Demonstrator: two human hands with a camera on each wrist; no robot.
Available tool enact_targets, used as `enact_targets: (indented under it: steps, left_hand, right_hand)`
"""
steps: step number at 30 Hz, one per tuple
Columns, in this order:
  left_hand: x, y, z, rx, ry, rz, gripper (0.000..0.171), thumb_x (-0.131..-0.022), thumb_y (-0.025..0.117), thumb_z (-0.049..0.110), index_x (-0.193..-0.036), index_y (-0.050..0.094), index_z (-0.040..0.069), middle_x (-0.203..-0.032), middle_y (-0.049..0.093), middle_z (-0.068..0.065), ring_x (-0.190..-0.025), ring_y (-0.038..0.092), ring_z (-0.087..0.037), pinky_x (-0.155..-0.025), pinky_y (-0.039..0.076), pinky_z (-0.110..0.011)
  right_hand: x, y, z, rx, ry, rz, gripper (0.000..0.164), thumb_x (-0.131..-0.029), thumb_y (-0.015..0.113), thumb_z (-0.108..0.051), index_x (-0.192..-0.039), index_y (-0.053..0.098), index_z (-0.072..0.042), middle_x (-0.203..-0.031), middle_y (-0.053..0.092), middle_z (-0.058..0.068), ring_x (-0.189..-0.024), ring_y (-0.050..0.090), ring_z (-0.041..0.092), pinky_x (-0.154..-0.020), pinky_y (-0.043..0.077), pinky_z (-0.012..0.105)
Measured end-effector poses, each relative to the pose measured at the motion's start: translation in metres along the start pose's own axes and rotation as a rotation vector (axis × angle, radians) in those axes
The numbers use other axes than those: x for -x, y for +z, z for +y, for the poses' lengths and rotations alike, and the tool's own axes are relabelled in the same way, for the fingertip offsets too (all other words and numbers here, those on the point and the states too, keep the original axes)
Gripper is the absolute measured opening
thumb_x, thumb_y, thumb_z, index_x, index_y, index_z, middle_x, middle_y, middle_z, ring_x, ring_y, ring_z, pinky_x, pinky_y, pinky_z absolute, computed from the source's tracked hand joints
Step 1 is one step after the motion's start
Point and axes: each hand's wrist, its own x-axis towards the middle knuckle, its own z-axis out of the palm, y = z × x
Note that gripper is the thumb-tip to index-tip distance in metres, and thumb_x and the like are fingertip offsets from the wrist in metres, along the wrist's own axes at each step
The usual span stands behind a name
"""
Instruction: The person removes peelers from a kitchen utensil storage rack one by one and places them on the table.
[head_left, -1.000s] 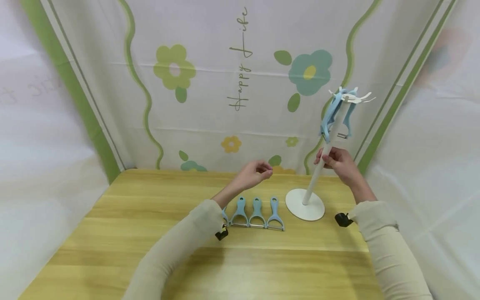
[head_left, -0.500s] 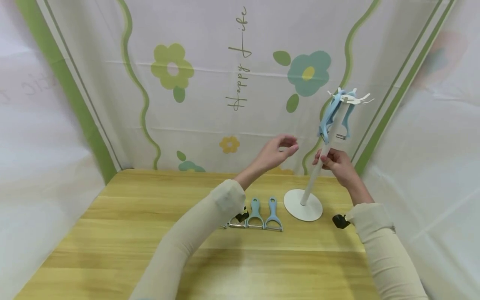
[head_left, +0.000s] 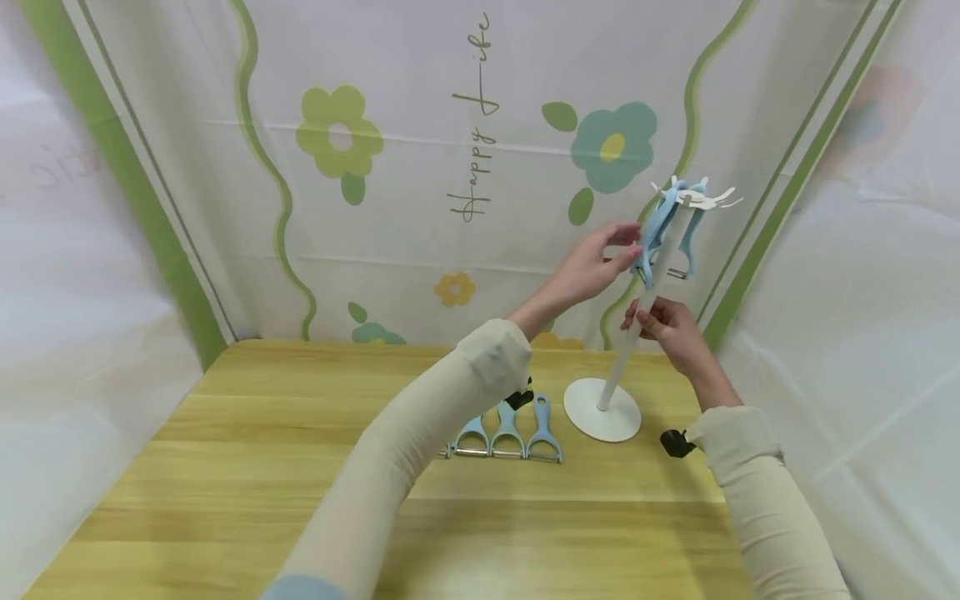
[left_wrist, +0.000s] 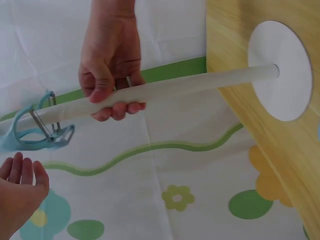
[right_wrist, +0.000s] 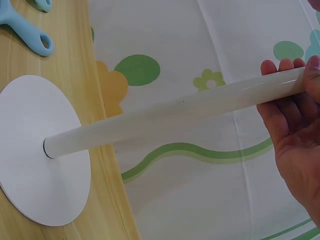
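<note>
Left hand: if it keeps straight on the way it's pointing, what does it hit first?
Most likely the light-blue peelers hanging on the white stand. The left hand points at them, very close; depth is unclear, so I can't rule out contact now.

Yellowish wood-grain table (head_left: 225, 483), white floral backdrop (head_left: 405, 217) lettered "Happy Life", white side drapes (head_left: 877, 358)

White stand (head_left: 617, 375), right of centre, round base (head_left: 585, 408) on wooden table (head_left: 225, 500); right hand (head_left: 670, 327) gripping the pole (head_left: 625, 357). Hung blue peelers (head_left: 657, 227), upper right; left hand (head_left: 596, 267) at their left side, contact unclear. Row of light-blue peelers (head_left: 507, 420), lower centre, partly behind beige sleeve (head_left: 420, 417). Floral cloth (head_left: 405, 217), upper half.
</note>
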Motion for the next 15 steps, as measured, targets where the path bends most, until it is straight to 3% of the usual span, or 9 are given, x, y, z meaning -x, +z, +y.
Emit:
enact_targets:
  steps: [5, 15]
  left_hand:
    - [-0.011, 0.006, 0.009, 0.004, -0.005, -0.007, 0.048, -0.103, 0.054, 0.019, -0.147, 0.041, 0.004, -0.137, 0.059, -0.011, -0.128, 0.055, -0.017, -0.098, 0.048, -0.015]
    - [-0.014, 0.008, 0.016, -0.011, -0.066, 0.003, 0.031, -0.102, 0.056, 0.015, -0.129, 0.056, 0.000, -0.115, 0.068, -0.012, -0.100, 0.064, -0.015, -0.078, 0.050, -0.014]
  right_hand:
    - [0.000, 0.002, 0.000, -0.049, -0.013, -0.003, 0.031, -0.103, 0.052, -0.016, -0.106, 0.056, 0.015, -0.085, 0.071, -0.009, -0.087, 0.069, 0.002, -0.079, 0.057, 0.017]
    - [0.002, 0.001, -0.001, -0.051, 0.009, 0.019, 0.033, -0.103, 0.053, -0.017, -0.108, 0.056, 0.015, -0.085, 0.071, -0.010, -0.086, 0.069, 0.002, -0.078, 0.058, 0.017]
